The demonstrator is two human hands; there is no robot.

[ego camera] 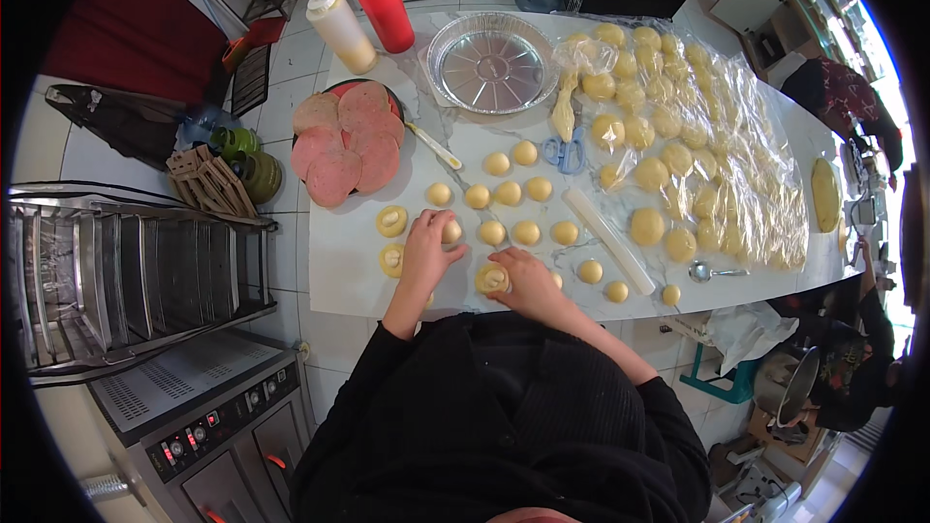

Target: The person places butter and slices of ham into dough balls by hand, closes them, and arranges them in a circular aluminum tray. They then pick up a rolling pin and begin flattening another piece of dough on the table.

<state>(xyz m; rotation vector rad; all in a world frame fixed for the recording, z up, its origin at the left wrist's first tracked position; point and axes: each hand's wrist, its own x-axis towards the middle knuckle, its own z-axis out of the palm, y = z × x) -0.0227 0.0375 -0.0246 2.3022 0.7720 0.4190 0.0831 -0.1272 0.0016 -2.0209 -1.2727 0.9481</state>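
My left hand (429, 243) curves over a small dough ball (452, 232), fingertips beside it and thumb a little apart; whether it grips the ball is unclear. My right hand (530, 280) holds a flattened dough round (492, 279) by its edge, index finger behind and thumb in front. A whitish filling lies on the middle of that round. Left of my left hand are two more filled dough rounds, the farther one (391, 221) whole and the nearer one (391, 260) partly behind my wrist. Several smooth dough balls (508, 193) sit in loose rows ahead of my hands.
A plate of sliced meat (349, 145) and a white-handled utensil (439, 149) lie far left. Behind stand squeeze bottles (383, 7) and a foil pan (490, 65). Rightward are blue scissors (565, 152), a white rolling pin (609, 241), plastic-covered dough (697, 138) and a metal scoop (701, 272).
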